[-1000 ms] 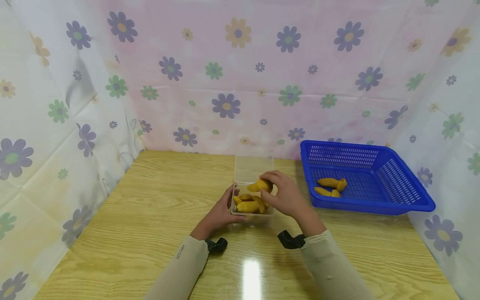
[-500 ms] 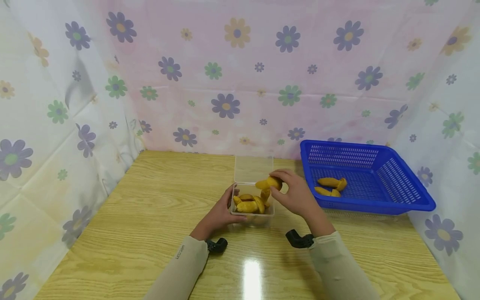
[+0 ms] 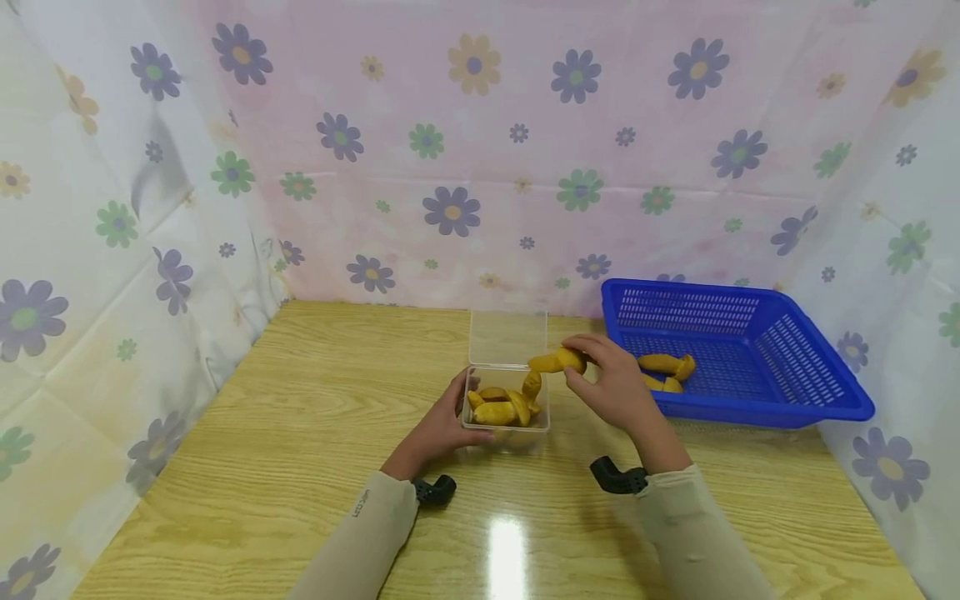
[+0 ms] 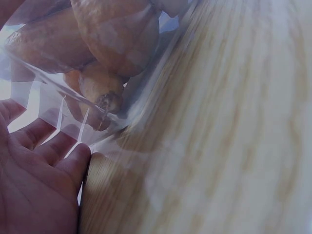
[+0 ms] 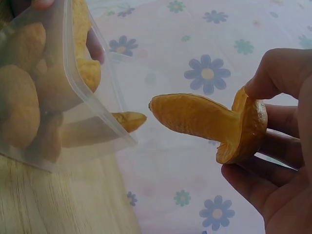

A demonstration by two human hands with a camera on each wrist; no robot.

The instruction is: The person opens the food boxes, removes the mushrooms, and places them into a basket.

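My right hand (image 3: pixel 618 387) pinches a yellow-orange mushroom (image 3: pixel 557 361) by its cap, thumb on one side and fingers on the other. In the right wrist view the mushroom's stem (image 5: pixel 190 116) points left toward a clear plastic box (image 5: pixel 105 117). The box sits on the table with several similar mushrooms (image 3: pixel 495 413) inside; one stands up at its right back corner. My left hand (image 3: pixel 442 425) holds the box at its left side, thumb along the front and fingers round the far side. Through the clear wall, the left wrist view shows mushrooms (image 4: pixel 117 34) close to these fingers.
The box's clear lid (image 3: pixel 508 337) is folded back behind it. A blue perforated basket (image 3: pixel 757 414) stands at the right with a few mushrooms (image 3: pixel 666 364) at its left end. A flowered cloth (image 3: pixel 517 150) hangs behind and beside the wooden table (image 3: pixel 337 367).
My right hand has moved right with the mushroom, from over the box to just beyond its right edge. The left hand and the box have stayed in place.
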